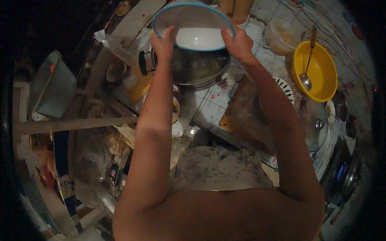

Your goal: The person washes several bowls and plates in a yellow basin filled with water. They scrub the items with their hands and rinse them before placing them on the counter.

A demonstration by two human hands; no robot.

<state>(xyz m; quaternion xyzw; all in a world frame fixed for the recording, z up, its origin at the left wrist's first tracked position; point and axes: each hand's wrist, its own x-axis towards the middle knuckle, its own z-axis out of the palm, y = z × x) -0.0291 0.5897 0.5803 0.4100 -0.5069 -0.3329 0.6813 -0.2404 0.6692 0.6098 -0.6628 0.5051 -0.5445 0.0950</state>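
Observation:
A white basin with a blue rim (196, 37) is held up by both my hands, tilted so that I look into it. My left hand (162, 43) grips its left side, thumb over the rim. On the right side my right hand (239, 43) holds it the same way. Directly below is a wide metal pot (196, 67) with a black side handle (142, 63). Something dark and wet-looking shows inside the pot, too dim to name. The basin hides the pot's far part.
Right of the pot stand a yellow plastic basin (327, 75) with a long-handled ladle (306, 81), a clear plastic bag (280, 37) and a glass lid (313, 129). A wooden board (244, 117) lies on the tiled counter (208, 104). A wooden rail (78, 125) crosses at left.

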